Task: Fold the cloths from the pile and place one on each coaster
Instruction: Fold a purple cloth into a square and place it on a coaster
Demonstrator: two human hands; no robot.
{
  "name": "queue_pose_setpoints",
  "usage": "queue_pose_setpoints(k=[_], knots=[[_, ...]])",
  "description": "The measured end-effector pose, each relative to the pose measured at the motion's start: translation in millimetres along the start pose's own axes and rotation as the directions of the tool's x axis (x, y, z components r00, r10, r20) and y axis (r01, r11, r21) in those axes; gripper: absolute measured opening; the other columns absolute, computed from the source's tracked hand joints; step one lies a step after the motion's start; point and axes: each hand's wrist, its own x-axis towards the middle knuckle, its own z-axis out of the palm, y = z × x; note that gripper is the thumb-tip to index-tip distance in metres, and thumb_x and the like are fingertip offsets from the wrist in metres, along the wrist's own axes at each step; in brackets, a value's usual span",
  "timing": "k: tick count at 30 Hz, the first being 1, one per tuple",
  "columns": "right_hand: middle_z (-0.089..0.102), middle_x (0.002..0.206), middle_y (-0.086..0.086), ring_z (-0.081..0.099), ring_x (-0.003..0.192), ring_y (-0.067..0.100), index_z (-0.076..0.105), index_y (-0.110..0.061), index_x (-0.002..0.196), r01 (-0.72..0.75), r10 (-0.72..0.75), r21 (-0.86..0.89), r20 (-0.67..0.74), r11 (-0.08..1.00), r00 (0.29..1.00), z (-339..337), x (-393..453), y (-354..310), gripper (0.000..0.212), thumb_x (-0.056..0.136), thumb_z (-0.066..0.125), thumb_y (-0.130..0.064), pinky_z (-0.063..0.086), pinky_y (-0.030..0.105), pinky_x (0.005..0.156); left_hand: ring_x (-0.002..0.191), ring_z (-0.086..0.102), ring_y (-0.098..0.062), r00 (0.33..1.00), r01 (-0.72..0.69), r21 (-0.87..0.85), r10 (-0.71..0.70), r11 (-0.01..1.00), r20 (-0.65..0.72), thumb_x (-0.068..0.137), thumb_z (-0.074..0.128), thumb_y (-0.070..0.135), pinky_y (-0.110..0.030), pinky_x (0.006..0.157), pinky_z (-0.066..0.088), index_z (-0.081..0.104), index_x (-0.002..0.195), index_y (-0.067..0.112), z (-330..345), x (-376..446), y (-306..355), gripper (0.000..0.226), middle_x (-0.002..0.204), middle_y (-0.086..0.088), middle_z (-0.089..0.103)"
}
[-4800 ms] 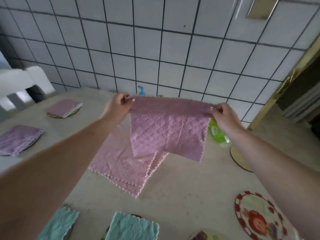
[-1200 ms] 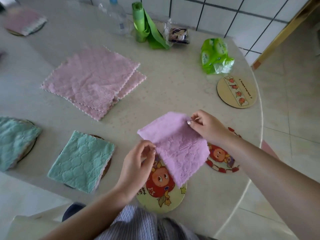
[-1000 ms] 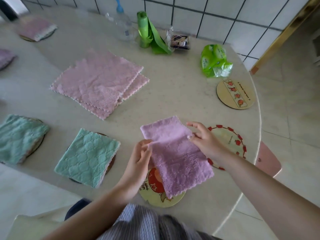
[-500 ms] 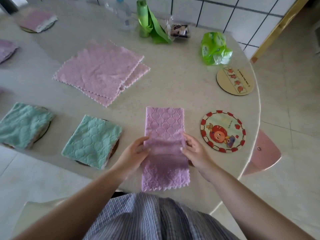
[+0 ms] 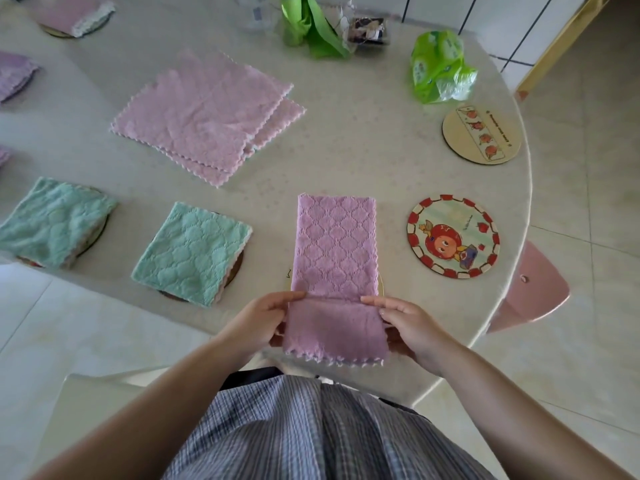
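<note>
Purple cloth's near end [image 5: 334,327] now lifted, pinched by left hand [image 5: 261,320] and right hand [image 5: 403,323], over a hidden coaster [image 5: 380,285]

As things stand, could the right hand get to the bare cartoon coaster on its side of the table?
Probably yes. The cartoon coaster lies uncovered on the table, with nothing between it and the right hand. But that hand, like the left hand, is pinching the purple cloth mid-fold, so it must let go first.

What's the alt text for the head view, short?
Both hands, left and right, pinch the near end of a long purple cloth lying over a coaster at the table edge. Beyond lie a pink cloth pile, two teal folded cloths and two bare coasters.
</note>
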Motion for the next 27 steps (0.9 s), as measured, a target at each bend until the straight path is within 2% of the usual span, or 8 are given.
queue_pose_setpoints(k=[4, 6, 9, 13, 15, 18, 22, 27], knots=[[0.069, 0.101, -0.003, 0.067, 0.081, 0.012, 0.065, -0.029, 0.102, 0.086, -0.086, -0.013, -0.018, 0.996, 0.996, 1.7, 1.0, 6.7, 0.043, 0.091, 0.043, 0.006, 0.057, 0.027, 0.069, 0.06, 0.054, -0.012, 0.997, -0.067, 0.066, 0.064, 0.996, 0.038, 0.09, 0.043, -0.007, -0.019, 0.056, 0.044, 0.061, 0.116, 0.024, -4.1, -0.3, -4.4, 0.044, 0.087, -0.011, 0.059], [0.069, 0.096, -0.001, 0.064, 0.075, 0.013, 0.064, -0.033, 0.098, 0.127, -0.129, -0.059, -0.044, 0.99, 0.991, 2.0, 1.1, 6.3, 0.045, 0.088, 0.048, 0.008, 0.053, 0.022, 0.063, 0.065, 0.056, -0.005, 0.962, -0.261, 0.253, 0.272, 0.932, -0.009, 0.084, 0.056, -0.002, -0.011, 0.061, 0.043, 0.06, 0.113, 0.027, -7.8, 3.4, -10.4, 0.042, 0.097, -0.008, 0.058], [0.062, 0.093, -0.008, 0.054, 0.072, -0.001, 0.063, -0.045, 0.095, 0.279, -0.347, -0.364, -0.133, 0.888, 0.928, -0.6, 3.8, 9.4, 0.054, 0.081, 0.057, 0.008, 0.042, 0.013, 0.066, 0.093, 0.053, -0.017, 0.78, -0.473, 0.68, 0.625, 0.561, 0.027, 0.079, 0.06, 0.03, -0.025, 0.082, 0.045, 0.065, 0.11, 0.034, -17.1, 8.4, -18.5, 0.032, 0.106, 0.003, 0.052], [0.049, 0.109, -0.02, 0.05, 0.102, -0.004, 0.069, -0.035, 0.096, 0.406, -0.575, -0.606, -0.105, 0.684, 0.812, -8.4, 3.4, 6.6, 0.049, 0.074, 0.065, 0.009, 0.045, 0.01, 0.084, 0.128, 0.043, -0.012, 0.616, -0.656, 0.707, 0.728, 0.263, 0.301, 0.088, 0.047, 0.028, -0.034, 0.105, 0.035, 0.062, 0.108, 0.032, -24.6, 16.1, -10.6, 0.025, 0.13, 0.008, 0.055], [0.049, 0.118, -0.023, 0.045, 0.111, -0.012, 0.065, -0.035, 0.097, 0.423, -0.591, -0.572, -0.138, 0.703, 0.795, -11.1, 3.3, -3.9, 0.051, 0.074, 0.063, 0.011, 0.039, 0.006, 0.091, 0.119, 0.052, -0.009, 0.652, -0.665, 0.623, 0.727, 0.412, 0.216, 0.088, 0.05, 0.021, -0.029, 0.1, 0.04, 0.061, 0.109, 0.031, -24.4, 16.6, -1.2, 0.026, 0.124, 0.016, 0.058], [0.061, 0.105, -0.024, 0.053, 0.094, -0.017, 0.061, -0.035, 0.098, 0.424, -0.537, -0.405, -0.22, 0.81, 0.815, -10.0, 9.9, -32.1, 0.027, 0.084, 0.061, -0.012, 0.039, 0.001, 0.075, 0.081, 0.064, -0.005, 0.825, -0.506, 0.359, 0.562, 0.784, -0.063, 0.092, 0.05, 0.015, -0.021, 0.068, 0.052, 0.055, 0.109, 0.035, -20.0, 18.5, 24.8, 0.027, 0.094, 0.027, 0.066], [0.06, 0.074, -0.014, 0.055, 0.067, -0.011, 0.058, -0.026, 0.084, 0.412, -0.515, -0.33, -0.341, 0.849, 0.787, -7.5, 34.4, -61.4, 0.012, 0.092, 0.051, -0.02, 0.04, 0.007, 0.059, 0.07, 0.058, 0.003, 0.853, -0.443, 0.242, 0.489, 0.863, -0.183, 0.094, 0.046, 0.017, -0.018, 0.062, 0.048, 0.056, 0.106, 0.015, -16.5, 45.2, 54.3, 0.015, 0.085, 0.011, 0.061], [0.062, 0.075, -0.012, 0.056, 0.065, -0.002, 0.06, -0.02, 0.093, 0.286, -0.427, -0.361, -0.412, 0.888, 0.805, -12.9, 68.7, -76.3, 0.011, 0.092, 0.051, -0.026, 0.038, 0.012, 0.053, 0.089, 0.06, -0.008, 0.901, -0.322, 0.156, 0.352, 0.934, -0.254, 0.095, 0.048, 0.021, -0.029, 0.074, 0.05, 0.053, 0.103, 0.027, -17.1, 80.3, 70.7, 0.011, 0.099, 0.007, 0.064]])
